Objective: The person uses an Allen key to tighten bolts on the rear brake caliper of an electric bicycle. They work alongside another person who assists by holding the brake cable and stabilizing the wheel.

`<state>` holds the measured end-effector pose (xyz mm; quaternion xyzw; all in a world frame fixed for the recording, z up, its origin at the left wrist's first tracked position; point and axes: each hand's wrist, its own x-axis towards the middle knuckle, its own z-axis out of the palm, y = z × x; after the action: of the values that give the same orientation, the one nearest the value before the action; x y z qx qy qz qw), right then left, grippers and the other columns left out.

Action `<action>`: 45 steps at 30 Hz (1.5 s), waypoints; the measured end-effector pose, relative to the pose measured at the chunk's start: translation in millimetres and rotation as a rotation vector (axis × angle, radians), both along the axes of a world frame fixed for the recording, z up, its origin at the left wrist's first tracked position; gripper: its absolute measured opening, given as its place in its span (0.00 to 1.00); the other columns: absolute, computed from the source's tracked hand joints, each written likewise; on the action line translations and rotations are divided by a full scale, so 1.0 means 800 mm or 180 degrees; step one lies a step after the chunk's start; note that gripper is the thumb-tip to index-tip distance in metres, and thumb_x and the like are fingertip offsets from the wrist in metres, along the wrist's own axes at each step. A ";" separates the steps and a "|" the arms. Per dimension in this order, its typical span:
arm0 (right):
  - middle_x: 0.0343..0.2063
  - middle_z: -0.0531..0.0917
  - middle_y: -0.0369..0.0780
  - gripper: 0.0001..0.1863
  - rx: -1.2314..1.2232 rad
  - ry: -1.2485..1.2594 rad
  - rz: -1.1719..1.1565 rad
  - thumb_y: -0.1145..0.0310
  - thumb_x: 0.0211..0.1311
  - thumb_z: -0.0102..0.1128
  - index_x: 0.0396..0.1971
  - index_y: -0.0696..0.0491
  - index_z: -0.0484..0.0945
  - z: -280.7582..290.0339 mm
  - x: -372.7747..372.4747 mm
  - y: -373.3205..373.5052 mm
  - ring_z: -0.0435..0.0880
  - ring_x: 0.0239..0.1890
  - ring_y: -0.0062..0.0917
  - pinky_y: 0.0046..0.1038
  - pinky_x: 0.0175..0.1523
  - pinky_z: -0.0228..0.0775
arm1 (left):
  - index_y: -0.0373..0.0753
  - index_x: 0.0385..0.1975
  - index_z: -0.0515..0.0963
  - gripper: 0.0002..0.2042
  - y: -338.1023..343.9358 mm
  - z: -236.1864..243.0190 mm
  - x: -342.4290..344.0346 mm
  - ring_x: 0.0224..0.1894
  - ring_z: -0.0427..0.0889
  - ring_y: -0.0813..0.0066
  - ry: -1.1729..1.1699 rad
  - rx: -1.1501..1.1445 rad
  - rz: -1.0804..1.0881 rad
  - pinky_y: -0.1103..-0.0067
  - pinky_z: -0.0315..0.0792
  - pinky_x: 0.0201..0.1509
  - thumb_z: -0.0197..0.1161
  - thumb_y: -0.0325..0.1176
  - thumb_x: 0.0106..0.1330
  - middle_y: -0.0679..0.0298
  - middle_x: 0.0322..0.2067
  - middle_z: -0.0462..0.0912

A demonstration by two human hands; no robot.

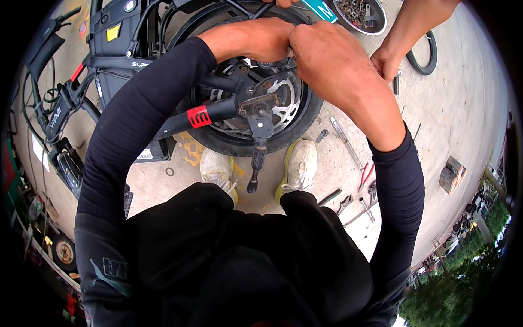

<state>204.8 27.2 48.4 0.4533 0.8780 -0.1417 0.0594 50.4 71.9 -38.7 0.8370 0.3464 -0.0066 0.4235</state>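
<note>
A black electric bike lies on its side, its wheel [311,111] under my hands. My left hand [272,39] is closed at the wheel's upper part. My right hand [311,49] is closed right against it. What either grips is hidden by the fingers and knuckles. Below them are a slotted brake disc [283,98] and a black frame tube [218,111] with a red band. A metal bracket [261,106] sits at the wheel's middle, with a black ribbed peg [258,158] pointing toward me.
Another person's hand [385,61] touches the floor by a metal piece [396,83]; another hand [283,2] shows at the top edge. A bowl of hardware [376,27], black ring [427,57], long wrench [346,140], red-handled pliers [365,177] and small box [452,174] lie rightward.
</note>
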 end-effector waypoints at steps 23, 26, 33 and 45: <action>0.25 0.84 0.42 0.02 0.1203 -0.0167 -0.0250 0.73 0.54 0.60 0.27 0.53 0.77 -0.076 0.081 -0.034 0.88 0.32 0.34 0.34 0.35 0.81 | 0.33 0.47 0.80 0.16 -0.016 0.007 0.004 0.48 0.82 0.53 -0.0097 -0.0295 0.0876 0.64 0.72 0.54 0.54 0.40 0.74 0.49 0.42 0.85; 0.26 0.83 0.46 0.04 0.1018 0.0501 -0.0610 0.71 0.60 0.61 0.30 0.56 0.80 -0.082 0.096 -0.013 0.85 0.32 0.44 0.42 0.38 0.78 | 0.32 0.46 0.79 0.18 -0.004 0.014 0.014 0.42 0.83 0.69 -0.0625 -0.0615 0.1146 0.73 0.74 0.49 0.55 0.43 0.75 0.58 0.38 0.85; 0.27 0.85 0.45 0.14 -0.0847 0.2259 -0.1520 0.62 0.70 0.61 0.35 0.60 0.82 -0.084 0.064 -0.009 0.86 0.30 0.34 0.34 0.37 0.76 | 0.29 0.45 0.79 0.13 0.026 0.105 0.007 0.32 0.83 0.74 -0.0296 -0.0737 0.1188 0.75 0.78 0.35 0.56 0.35 0.74 0.61 0.30 0.85; 0.29 0.83 0.34 0.15 -0.1943 0.2782 -0.1921 0.61 0.75 0.55 0.43 0.59 0.81 -0.116 0.060 0.010 0.81 0.30 0.15 0.21 0.38 0.75 | 0.31 0.46 0.82 0.13 0.037 0.070 0.019 0.41 0.87 0.56 -0.0324 0.0217 0.0933 0.68 0.78 0.48 0.57 0.33 0.70 0.47 0.35 0.86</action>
<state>252.5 35.6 -44.1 0.5444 0.5737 -0.5703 -0.2218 65.9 101.9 17.2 0.7906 0.4430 0.1095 0.4083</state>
